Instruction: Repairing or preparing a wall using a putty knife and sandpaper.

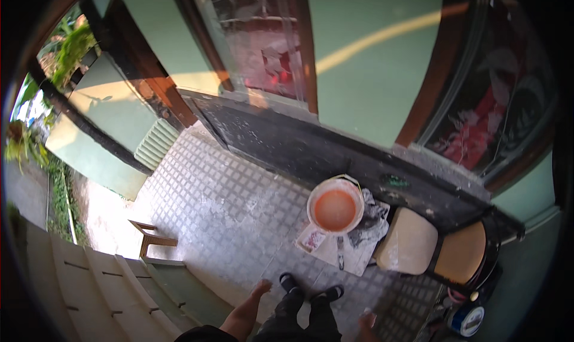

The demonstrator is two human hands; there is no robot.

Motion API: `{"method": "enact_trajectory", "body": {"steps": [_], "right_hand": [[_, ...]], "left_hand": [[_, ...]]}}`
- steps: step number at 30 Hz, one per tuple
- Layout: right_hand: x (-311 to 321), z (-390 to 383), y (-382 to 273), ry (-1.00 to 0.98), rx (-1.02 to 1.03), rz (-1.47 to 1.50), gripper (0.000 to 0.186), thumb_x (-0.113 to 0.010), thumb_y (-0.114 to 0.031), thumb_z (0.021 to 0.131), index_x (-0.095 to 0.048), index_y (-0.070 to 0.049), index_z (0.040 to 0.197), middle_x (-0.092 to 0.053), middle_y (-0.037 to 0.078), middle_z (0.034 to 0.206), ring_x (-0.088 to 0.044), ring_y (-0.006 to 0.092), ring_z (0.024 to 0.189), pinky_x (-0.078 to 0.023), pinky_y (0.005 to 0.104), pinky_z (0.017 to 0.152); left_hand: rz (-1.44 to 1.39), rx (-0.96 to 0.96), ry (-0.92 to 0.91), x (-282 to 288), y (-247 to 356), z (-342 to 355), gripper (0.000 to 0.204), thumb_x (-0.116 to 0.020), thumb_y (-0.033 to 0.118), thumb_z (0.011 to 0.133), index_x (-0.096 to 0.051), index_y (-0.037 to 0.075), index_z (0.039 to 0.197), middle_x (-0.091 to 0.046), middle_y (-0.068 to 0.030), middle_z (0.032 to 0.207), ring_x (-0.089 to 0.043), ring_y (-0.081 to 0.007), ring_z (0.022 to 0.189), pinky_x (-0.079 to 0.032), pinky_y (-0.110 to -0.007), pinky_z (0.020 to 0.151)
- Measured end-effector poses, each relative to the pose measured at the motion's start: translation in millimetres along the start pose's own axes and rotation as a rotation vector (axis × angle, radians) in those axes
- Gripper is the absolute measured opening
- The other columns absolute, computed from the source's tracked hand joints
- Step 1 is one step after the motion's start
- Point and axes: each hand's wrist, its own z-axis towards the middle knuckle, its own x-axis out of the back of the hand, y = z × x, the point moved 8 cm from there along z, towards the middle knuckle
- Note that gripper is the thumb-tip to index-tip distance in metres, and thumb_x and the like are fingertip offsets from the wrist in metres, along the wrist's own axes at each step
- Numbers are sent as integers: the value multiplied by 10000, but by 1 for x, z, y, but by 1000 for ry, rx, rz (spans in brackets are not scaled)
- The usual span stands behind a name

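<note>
My left hand (260, 288) hangs at lower centre beside my leg, fingers loosely apart, holding nothing visible. My right hand (367, 319) is low at the right, blurred, its grip unclear. Nearest ahead is a white bucket (335, 210) of orange liquid with its handle raised, on a pale sheet (362, 258). A crumpled dark cloth (373, 213) lies beside it. A small white tray (312, 239) and a narrow tool (340, 252) lie in front of it.
A cream-seated chair (405, 240) and a tan-seated one (460, 252) stand right along the dark lower wall (269, 147). Cans (466, 318) sit at lower right. Pale slatted boards (101, 276) and a wooden piece (156, 239) are at left, near a step outside.
</note>
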Motion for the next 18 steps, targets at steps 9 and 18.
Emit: {"method": "enact_trajectory", "body": {"steps": [9, 18], "right_hand": [[-13, 36, -201, -57, 333, 160, 799, -718, -207, 601, -375, -30, 1301, -578, 239, 1161, -577, 411, 1047, -479, 447, 893], [-126, -126, -510, -716, 1137, -292, 355, -770, -163, 732, -632, -45, 1038, -648, 44, 886, -586, 158, 770, -516, 352, 740]], "left_hand": [[-549, 163, -260, 21, -23, -19, 223, -554, 248, 870, -663, 75, 958, -660, -83, 1018, -678, -187, 798, -536, -361, 566], [-1979, 351, 10, 108, -64, -32, 471, -557, 353, 909, -466, 145, 1321, -605, -43, 1164, -615, -224, 976, -509, -389, 795]]}}
